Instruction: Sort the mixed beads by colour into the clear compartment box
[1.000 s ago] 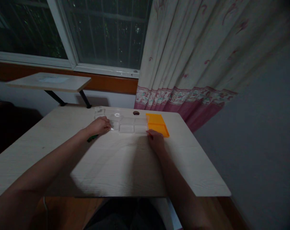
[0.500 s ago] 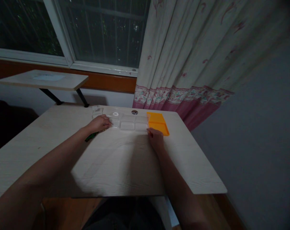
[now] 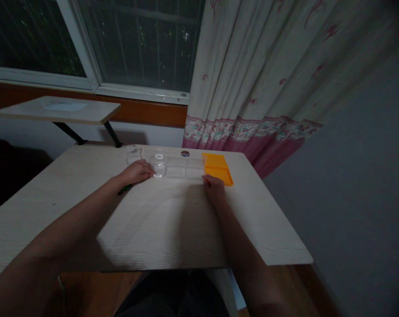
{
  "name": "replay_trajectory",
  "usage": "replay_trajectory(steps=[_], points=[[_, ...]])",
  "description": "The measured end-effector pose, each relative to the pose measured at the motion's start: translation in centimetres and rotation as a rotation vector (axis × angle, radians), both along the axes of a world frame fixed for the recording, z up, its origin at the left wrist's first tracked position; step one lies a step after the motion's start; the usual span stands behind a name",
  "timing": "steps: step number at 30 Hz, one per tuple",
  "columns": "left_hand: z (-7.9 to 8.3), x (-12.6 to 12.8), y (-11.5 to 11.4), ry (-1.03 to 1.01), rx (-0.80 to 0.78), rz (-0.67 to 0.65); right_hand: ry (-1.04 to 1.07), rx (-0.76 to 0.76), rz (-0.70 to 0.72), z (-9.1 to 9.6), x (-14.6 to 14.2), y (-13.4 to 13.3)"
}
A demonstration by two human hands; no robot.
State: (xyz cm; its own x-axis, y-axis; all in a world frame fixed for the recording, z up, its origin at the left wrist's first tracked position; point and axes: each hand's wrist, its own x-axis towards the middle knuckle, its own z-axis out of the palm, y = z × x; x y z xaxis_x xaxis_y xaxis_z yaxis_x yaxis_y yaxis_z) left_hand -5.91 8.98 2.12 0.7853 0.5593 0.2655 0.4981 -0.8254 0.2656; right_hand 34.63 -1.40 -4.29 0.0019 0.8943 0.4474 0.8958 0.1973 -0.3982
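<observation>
A clear plastic tray with several compartments (image 3: 176, 167) lies at the far side of the pale wooden table (image 3: 153, 220). My left hand (image 3: 138, 171) rests at its left end, fingers curled against the nearest clear compartment. My right hand (image 3: 214, 187) lies at the tray's right front corner, fingers bent, touching the near edge of an orange tray (image 3: 217, 168) that adjoins the clear one. What either hand pinches is too dim to make out. A small clear box (image 3: 133, 152) stands behind my left hand.
A green object (image 3: 125, 190) peeks out under my left wrist. A cable hole (image 3: 185, 153) sits behind the tray. A second small table (image 3: 59, 110) stands at the back left under the window. A patterned curtain (image 3: 252, 88) hangs at the right.
Both hands stay at the ends of the clear tray. The view has shifted slightly, and my left fingers have closed in on the tray's left compartment.
</observation>
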Motion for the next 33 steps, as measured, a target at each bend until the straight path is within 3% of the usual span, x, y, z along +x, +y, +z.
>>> replay_trajectory(steps=[7, 9, 12, 14, 17, 21, 24, 33], points=[[0.1, -0.3, -0.3, -0.048, -0.036, 0.045, -0.004, -0.002, 0.017, 0.1, 0.0, -0.1], [0.2, -1.3, -0.1, -0.099, -0.002, 0.176, -0.005, -0.002, 0.019, 0.3, -0.1, -0.2], [0.3, -3.7, 0.6, -0.106, 0.127, 0.498, 0.006, -0.001, 0.018, 0.4, -0.2, -0.3], [0.2, -5.2, 1.3, -0.082, 0.144, 0.559, 0.020, 0.003, 0.015, 0.4, -0.3, -0.4], [-0.2, -6.4, 2.1, -0.003, 0.137, 0.527, 0.029, 0.009, 0.009, 0.5, -0.4, -0.4], [-1.0, -6.2, 2.6, 0.094, 0.151, 0.495, 0.027, 0.011, 0.013, 0.8, -0.5, -0.5], [-1.2, -5.7, 2.8, 0.094, 0.136, 0.482, 0.038, -0.004, 0.001, 1.3, -0.7, -0.6], [-1.0, -5.9, 1.9, 0.007, -0.055, 0.284, 0.045, 0.004, -0.013, 1.5, -0.9, -1.0]])
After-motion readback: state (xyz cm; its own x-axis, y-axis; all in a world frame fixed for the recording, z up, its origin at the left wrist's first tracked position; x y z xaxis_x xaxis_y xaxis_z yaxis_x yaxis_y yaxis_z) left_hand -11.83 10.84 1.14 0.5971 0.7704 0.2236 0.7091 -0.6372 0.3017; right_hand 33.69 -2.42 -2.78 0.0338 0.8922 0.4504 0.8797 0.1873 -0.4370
